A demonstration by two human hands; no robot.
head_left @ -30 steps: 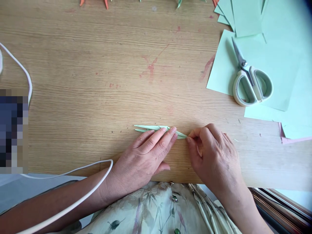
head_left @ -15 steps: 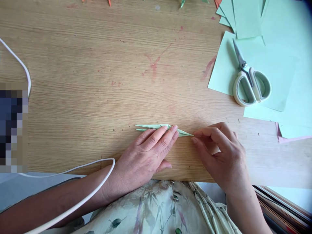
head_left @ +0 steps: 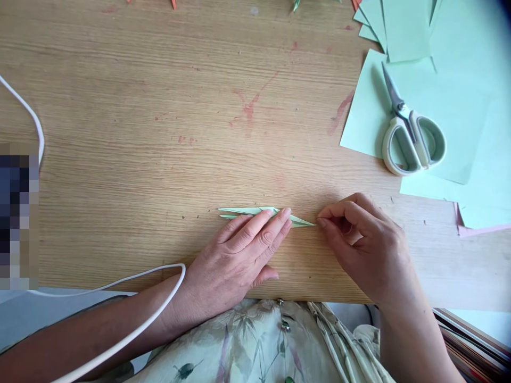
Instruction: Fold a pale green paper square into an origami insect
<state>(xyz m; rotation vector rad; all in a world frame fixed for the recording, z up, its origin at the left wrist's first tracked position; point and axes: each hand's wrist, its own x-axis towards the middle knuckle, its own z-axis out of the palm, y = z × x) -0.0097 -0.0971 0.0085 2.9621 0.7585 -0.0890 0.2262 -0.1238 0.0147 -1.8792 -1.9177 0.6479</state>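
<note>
A narrow piece of folded green paper (head_left: 244, 211) lies on the wooden table near its front edge. Its left end splits into two slim points, and its right end tapers to one sharp tip. My left hand (head_left: 243, 252) rests flat across the middle of the paper with fingers stretched out, hiding part of it. At the sharp tip, the thumb and forefinger of my right hand (head_left: 365, 244) are pinched together; the very end of the tip meets these fingertips and is hard to make out.
Scissors (head_left: 413, 135) with pale handles lie on green paper sheets (head_left: 359, 122) at the right. Smaller green pieces (head_left: 405, 32) are stacked at the back right. A white cable (head_left: 131, 335) crosses over my left forearm. Orange folded bits (head_left: 174, 4) show at the far edge.
The thumb and forefinger of my right hand have closed together at the paper's tip. My left hand stays on the paper. The whole view has shifted slightly.
</note>
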